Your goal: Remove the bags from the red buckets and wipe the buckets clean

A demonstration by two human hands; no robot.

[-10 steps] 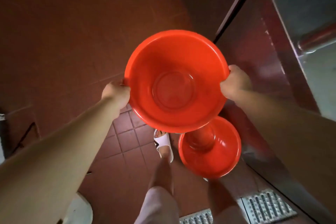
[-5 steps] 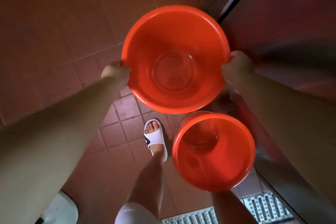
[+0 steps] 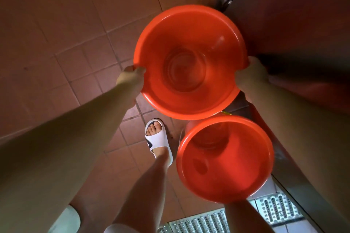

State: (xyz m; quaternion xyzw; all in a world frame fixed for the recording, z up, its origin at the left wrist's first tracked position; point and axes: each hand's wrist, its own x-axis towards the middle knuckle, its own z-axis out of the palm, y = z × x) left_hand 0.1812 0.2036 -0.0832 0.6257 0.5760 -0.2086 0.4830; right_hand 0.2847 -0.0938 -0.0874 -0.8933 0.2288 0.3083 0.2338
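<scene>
**Desk:** What goes under this one?

**Photographer:** A person stands on a brown tiled floor [image 3: 62,47], holding a red bucket [image 3: 190,62] up by its rim, mouth open toward the head camera. The left hand [image 3: 130,81] grips the rim on its left side, the right hand [image 3: 250,77] grips the opposite side; the fingers of both curl under the lip, thumbs on top. No bag is visible inside; the base looks wet and glossy.

**Desk:** And the second bucket?

**Photographer:** The second red bucket [image 3: 225,159] stands on the floor below and nearer the person, just beside a metal cabinet front [image 3: 295,159] on the right. Its far rim sits just under the held bucket's near edge. It also appears bagless. A foot in a white slide sandal [image 3: 158,141] is planted just left of it, and a perforated drain grate [image 3: 208,221] runs along the bottom of the frame.

**Desk:** Which relation matters for what follows?

**Photographer:** The held bucket's axis points almost straight at the camera, and the two hands sit across its widest line, level with each other. Neither is nearer than the other. My reading: one hand must let go before any wiping starts, and no cloth is in view. The floor bucket lies closer to the right arm.
</scene>
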